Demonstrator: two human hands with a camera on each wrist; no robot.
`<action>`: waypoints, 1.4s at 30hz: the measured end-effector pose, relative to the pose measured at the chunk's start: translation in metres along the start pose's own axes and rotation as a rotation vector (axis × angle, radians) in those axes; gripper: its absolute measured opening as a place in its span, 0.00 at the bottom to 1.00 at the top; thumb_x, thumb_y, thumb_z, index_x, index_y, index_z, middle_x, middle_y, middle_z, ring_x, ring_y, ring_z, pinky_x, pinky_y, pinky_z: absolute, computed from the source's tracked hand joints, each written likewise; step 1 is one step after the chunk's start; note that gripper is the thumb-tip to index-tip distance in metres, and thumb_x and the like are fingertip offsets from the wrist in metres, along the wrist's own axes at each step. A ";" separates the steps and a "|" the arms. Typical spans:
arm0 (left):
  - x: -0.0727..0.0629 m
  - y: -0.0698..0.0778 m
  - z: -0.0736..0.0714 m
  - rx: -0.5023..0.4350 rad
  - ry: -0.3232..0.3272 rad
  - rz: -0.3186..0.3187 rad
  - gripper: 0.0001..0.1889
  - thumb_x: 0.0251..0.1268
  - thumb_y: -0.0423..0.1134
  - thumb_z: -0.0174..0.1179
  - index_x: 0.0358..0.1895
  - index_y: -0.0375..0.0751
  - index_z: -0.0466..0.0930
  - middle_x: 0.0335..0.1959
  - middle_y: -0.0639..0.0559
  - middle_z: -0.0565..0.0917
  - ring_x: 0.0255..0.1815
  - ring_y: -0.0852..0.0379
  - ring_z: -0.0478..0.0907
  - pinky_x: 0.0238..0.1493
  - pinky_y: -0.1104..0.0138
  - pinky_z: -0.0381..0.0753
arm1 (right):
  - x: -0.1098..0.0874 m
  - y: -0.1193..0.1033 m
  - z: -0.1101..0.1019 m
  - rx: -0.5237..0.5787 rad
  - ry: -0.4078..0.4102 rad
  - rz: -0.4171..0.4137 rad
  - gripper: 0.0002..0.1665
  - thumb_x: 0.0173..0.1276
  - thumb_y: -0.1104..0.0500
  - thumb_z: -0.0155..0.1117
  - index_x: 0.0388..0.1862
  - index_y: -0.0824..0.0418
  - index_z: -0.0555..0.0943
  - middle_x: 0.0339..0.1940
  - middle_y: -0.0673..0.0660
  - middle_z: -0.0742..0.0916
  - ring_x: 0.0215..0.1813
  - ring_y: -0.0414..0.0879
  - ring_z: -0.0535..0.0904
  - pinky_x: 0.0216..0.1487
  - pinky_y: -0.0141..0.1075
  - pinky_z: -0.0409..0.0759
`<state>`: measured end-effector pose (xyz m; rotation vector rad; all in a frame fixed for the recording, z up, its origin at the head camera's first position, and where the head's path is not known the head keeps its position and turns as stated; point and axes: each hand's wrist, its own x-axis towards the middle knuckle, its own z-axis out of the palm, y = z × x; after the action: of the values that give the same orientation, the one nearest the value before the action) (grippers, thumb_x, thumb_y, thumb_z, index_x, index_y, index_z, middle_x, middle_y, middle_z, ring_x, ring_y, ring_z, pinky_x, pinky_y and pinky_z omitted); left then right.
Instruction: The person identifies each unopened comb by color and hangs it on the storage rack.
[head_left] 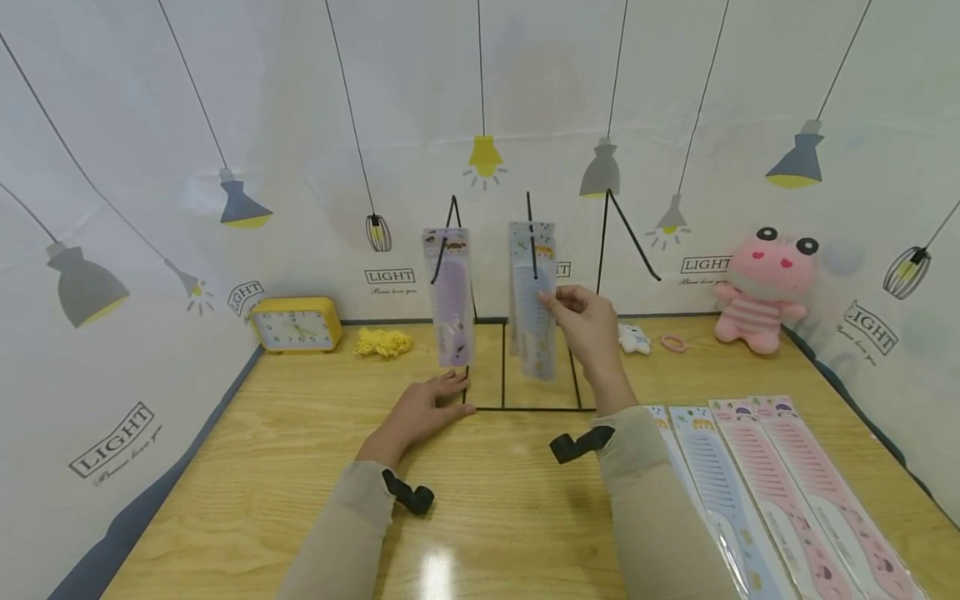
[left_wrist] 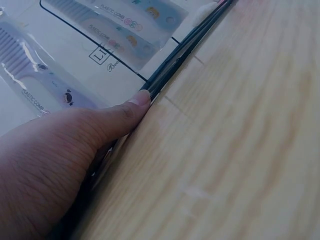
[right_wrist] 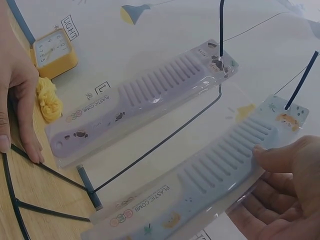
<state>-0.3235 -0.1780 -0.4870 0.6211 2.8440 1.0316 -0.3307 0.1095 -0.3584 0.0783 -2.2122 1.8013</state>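
A black wire rack (head_left: 504,367) with three hooks stands on the wooden table. Between the thumb and fingers of my right hand (head_left: 592,337) is a packaged blue comb (right_wrist: 220,160), thumb in front and fingers behind. It hangs on the middle hook, which passes through the pack's top, with another blue comb pack behind it. Purple comb packs (head_left: 452,308) hang from the left hook. My left hand (head_left: 422,414) rests on the rack's base at its front left corner, fingers extended and thumb (left_wrist: 137,102) along the front wire. The right hook (head_left: 633,235) carries nothing.
Pink and blue comb packs (head_left: 795,492) lie in a row at the front right, partly behind my right sleeve. Along the back are a yellow clock (head_left: 296,325), yellow yarn (head_left: 382,342), a small white toy (head_left: 634,338), a pink ring (head_left: 674,342) and a pink plush toy (head_left: 765,287).
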 end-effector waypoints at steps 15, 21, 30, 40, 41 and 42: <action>0.002 0.000 -0.002 0.007 0.002 0.000 0.32 0.66 0.61 0.64 0.71 0.57 0.73 0.75 0.57 0.66 0.78 0.54 0.58 0.77 0.51 0.57 | 0.001 -0.006 -0.011 0.040 0.043 -0.092 0.21 0.69 0.44 0.69 0.49 0.58 0.87 0.43 0.54 0.89 0.46 0.47 0.84 0.46 0.36 0.82; 0.001 0.000 -0.001 0.006 -0.001 0.011 0.32 0.67 0.60 0.63 0.72 0.55 0.73 0.76 0.55 0.65 0.78 0.51 0.58 0.77 0.49 0.57 | 0.002 -0.008 -0.019 0.078 0.091 -0.088 0.26 0.62 0.37 0.73 0.45 0.57 0.88 0.39 0.50 0.90 0.42 0.43 0.86 0.45 0.34 0.80; -0.003 0.005 0.001 0.002 -0.006 0.002 0.32 0.68 0.60 0.63 0.72 0.54 0.73 0.77 0.55 0.64 0.78 0.51 0.58 0.77 0.49 0.55 | -0.012 -0.017 -0.028 0.055 0.007 -0.167 0.19 0.65 0.45 0.73 0.38 0.60 0.89 0.32 0.51 0.90 0.38 0.47 0.86 0.43 0.35 0.81; -0.001 0.001 0.001 -0.009 -0.004 -0.011 0.32 0.67 0.61 0.63 0.72 0.56 0.73 0.76 0.57 0.65 0.77 0.54 0.59 0.77 0.53 0.57 | -0.027 0.004 -0.074 -0.167 -0.175 -0.107 0.26 0.66 0.38 0.69 0.43 0.60 0.87 0.41 0.57 0.89 0.44 0.48 0.83 0.48 0.40 0.81; 0.000 0.001 0.001 -0.008 -0.004 -0.011 0.32 0.67 0.61 0.63 0.72 0.57 0.73 0.76 0.57 0.64 0.78 0.54 0.58 0.77 0.53 0.56 | -0.029 0.006 -0.080 -0.206 -0.176 -0.096 0.26 0.67 0.37 0.68 0.44 0.59 0.87 0.42 0.57 0.89 0.45 0.47 0.83 0.48 0.40 0.80; 0.000 0.001 0.001 -0.009 -0.002 -0.006 0.32 0.67 0.60 0.63 0.72 0.56 0.73 0.76 0.56 0.65 0.78 0.53 0.58 0.77 0.52 0.56 | -0.031 0.009 -0.087 -0.234 -0.180 -0.083 0.27 0.67 0.36 0.68 0.45 0.58 0.87 0.43 0.56 0.89 0.46 0.47 0.82 0.48 0.40 0.79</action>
<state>-0.3226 -0.1769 -0.4874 0.6124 2.8359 1.0424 -0.2864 0.1913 -0.3594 0.2885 -2.4883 1.5340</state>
